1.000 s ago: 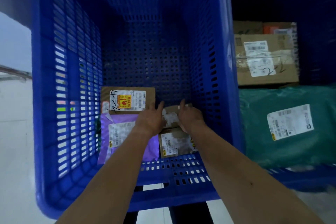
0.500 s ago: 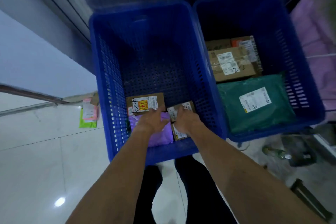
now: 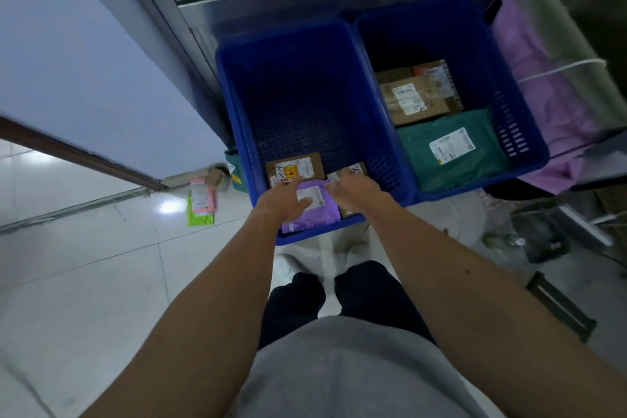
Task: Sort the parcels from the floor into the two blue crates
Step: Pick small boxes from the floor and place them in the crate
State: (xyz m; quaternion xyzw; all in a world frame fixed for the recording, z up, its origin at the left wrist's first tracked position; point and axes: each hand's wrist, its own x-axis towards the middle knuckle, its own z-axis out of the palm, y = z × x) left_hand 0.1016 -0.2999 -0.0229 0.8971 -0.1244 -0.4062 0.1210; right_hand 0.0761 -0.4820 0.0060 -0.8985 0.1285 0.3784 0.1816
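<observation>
Two blue crates stand side by side against the wall. The left crate [image 3: 237, 119] holds a brown box with a red-yellow label [image 3: 294, 168], a purple mailer [image 3: 314, 210] and small brown boxes [image 3: 353, 170] at its near end. My left hand [image 3: 281, 202] hovers over the purple mailer with relaxed fingers, holding nothing. My right hand [image 3: 356, 192] hangs over the small boxes, fingers loosely bent and empty. The right crate [image 3: 519, 132] holds a taped brown box [image 3: 412, 100] and a green mailer [image 3: 451, 149].
Pink and green parcels [image 3: 202, 202] and a small brown box [image 3: 217, 176] lie on the white tiled floor left of the crates. A purple cloth [image 3: 543, 85] hangs at right, with a dark stand [image 3: 559, 305] and clutter below. My legs [image 3: 339, 292] stand before the crates.
My head has risen and pulled back, so both crates and the floor come into view. Both hands have lifted off the small box and drawn toward the crate's near rim.
</observation>
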